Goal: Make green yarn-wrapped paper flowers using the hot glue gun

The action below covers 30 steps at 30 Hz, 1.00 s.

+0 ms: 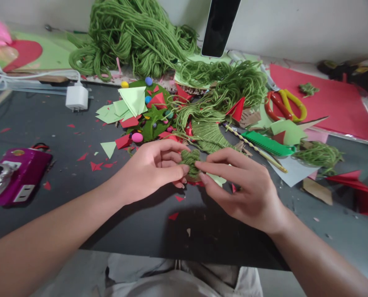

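Observation:
Between my two hands, above the dark table, is a small bundle of wrapped green yarn (pixel 190 161). My left hand (pixel 159 163) is closed around its left side, with the thumb in front and the fingers behind. The thumb and fingertips of my right hand (pixel 241 181) touch the bundle's right edge in a pinch. Just behind it lies a flat piece wound with green yarn (pixel 210 134), with loose strands running back to a tangle of green yarn (pixel 242 80). My fingers cover part of the bundle's outline.
A large green yarn skein (pixel 134 37) sits at the back under a dark phone (pixel 221 27). Scissors (pixel 284 105), a green cutter (pixel 267 142) and a pencil (pixel 255 147) lie to the right. At left are a white charger (pixel 77 97) and a purple box (pixel 19 175). Paper scraps are scattered about.

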Available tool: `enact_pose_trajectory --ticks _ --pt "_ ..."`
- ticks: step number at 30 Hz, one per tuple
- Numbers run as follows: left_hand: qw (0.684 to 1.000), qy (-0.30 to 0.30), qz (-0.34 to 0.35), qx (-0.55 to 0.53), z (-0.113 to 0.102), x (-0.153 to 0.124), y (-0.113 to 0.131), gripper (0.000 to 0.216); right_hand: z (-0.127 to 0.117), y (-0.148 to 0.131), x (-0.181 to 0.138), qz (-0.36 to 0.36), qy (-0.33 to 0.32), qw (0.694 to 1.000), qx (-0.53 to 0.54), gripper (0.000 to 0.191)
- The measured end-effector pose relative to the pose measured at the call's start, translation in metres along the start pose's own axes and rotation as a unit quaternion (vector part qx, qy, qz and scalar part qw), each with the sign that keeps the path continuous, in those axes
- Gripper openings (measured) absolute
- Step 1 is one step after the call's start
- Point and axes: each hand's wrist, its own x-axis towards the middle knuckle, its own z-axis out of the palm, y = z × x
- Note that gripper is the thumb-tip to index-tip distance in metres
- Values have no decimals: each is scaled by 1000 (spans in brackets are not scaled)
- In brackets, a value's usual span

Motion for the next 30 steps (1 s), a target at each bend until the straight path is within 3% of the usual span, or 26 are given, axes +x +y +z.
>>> enact_pose_trajectory --ticks 12,22,27,30 --pt "999 -8 6 -47 0 0 2 26 -3 4 -4 26 -29 999 18 28" --pt "1000 10 20 -16 1 0 2 28 -9 -1 1 53 29 998 13 16" --pt "999 13 29 27 -1 -1 1 29 -7 -1 1 74 32 997 20 13" --pt "989 26 80 123 0 -3 0 28 -9 3 0 104 34 993 40 13"
